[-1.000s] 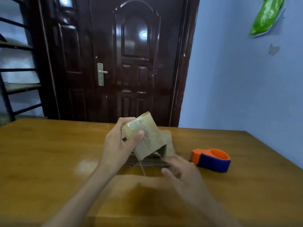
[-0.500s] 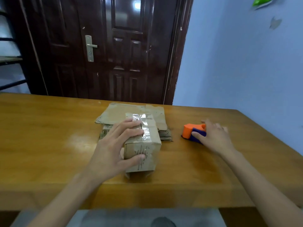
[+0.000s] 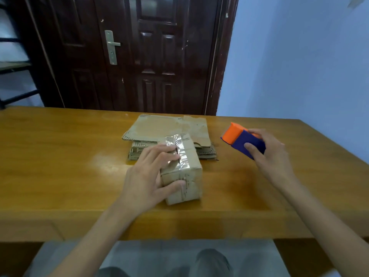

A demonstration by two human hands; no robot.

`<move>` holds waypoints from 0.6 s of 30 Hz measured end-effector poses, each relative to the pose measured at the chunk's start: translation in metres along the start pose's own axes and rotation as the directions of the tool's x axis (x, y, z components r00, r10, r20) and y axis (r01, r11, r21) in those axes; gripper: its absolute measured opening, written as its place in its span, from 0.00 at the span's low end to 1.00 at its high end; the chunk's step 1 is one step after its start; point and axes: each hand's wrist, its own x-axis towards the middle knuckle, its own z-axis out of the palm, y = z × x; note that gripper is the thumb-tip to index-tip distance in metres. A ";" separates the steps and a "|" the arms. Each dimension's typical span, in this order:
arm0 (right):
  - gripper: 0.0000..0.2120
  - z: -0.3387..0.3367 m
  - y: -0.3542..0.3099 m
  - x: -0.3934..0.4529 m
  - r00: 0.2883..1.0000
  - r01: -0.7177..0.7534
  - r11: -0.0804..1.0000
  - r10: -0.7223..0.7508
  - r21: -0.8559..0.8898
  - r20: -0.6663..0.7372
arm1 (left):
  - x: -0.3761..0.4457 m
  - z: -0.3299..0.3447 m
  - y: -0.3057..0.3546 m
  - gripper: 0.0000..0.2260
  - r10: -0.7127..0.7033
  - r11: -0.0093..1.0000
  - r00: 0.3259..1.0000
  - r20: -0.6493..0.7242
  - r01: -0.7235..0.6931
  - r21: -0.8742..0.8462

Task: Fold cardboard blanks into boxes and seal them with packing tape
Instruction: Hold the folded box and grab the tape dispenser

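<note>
Head view: printing on the taped box is unreadable

Box on the table, near the front edge, about mid-width. Left hand against the box's left side, fingers over its top, thumb on its near face. Stack of blanks just behind the box, toward the back edge, touching or nearly so. Dispenser right of the stack, off the tabletop, in the right hand. Door behind the table.
</note>
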 end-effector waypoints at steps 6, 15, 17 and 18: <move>0.18 -0.011 -0.062 -0.020 0.989 0.059 0.983 -0.081 0.176 0.120 | 0.005 0.010 0.003 0.25 -0.013 0.998 0.999 0.044 0.016 -0.058; 0.13 -0.020 -0.105 -0.022 0.926 0.231 0.951 -0.280 0.205 0.254 | 0.026 -0.022 0.029 0.30 -0.272 0.913 0.950 0.150 0.304 -0.271; 0.14 -0.017 -0.106 -0.024 0.906 0.267 0.948 -0.308 0.173 0.289 | 0.035 -0.030 0.036 0.29 -0.280 0.896 0.940 0.195 0.328 -0.300; 0.14 -0.017 -0.106 -0.025 0.904 0.275 0.947 -0.314 0.167 0.292 | 0.038 -0.032 0.039 0.27 -0.285 0.878 0.935 0.211 0.343 -0.335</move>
